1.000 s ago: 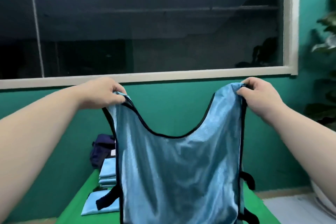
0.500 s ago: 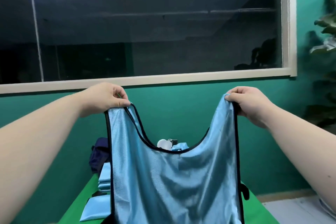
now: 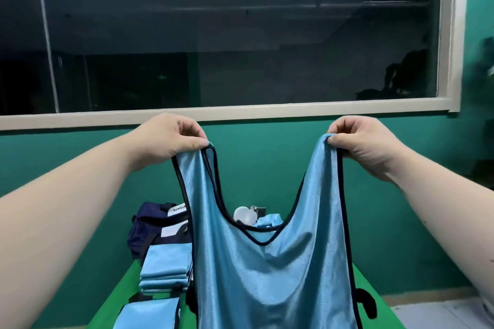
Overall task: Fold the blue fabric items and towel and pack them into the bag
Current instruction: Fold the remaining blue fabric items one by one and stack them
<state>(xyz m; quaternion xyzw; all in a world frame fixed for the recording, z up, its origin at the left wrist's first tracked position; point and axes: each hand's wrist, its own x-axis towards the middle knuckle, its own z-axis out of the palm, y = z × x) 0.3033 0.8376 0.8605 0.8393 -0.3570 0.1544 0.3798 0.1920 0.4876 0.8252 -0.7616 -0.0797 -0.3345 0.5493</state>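
Blue vest [image 3: 267, 275] hangs in the air in front of the person, above the near part of the green bench [image 3: 123, 296]. Its long axis runs vertically. The two shoulder straps point up and the body hangs down, with the hem below the bottom edge of the view. The U-shaped neck opening, edged in black piping, opens upward between the straps. The broad face of the fabric is turned toward the camera.

The left hand [image 3: 171, 139] pinches the top of the left shoulder strap between curled fingers and thumb. The right hand [image 3: 366, 144] pinches the top of the right shoulder strap in the same manner. Both hands are at about the same height and well apart, so the fabric hangs spread between them with soft vertical creases. A black side strap [image 3: 366, 302] projects from the right edge of the vest near the bottom.

A stack of folded blue items [image 3: 165, 267] lies on the left side of the bench behind the vest. One more folded blue piece [image 3: 149, 315] lies nearer the camera. A dark navy bag [image 3: 152, 230] stands at the far left end of the bench, just behind the stack. A white rounded object [image 3: 244, 215] and loose blue fabric [image 3: 268, 220] show through the neck opening.
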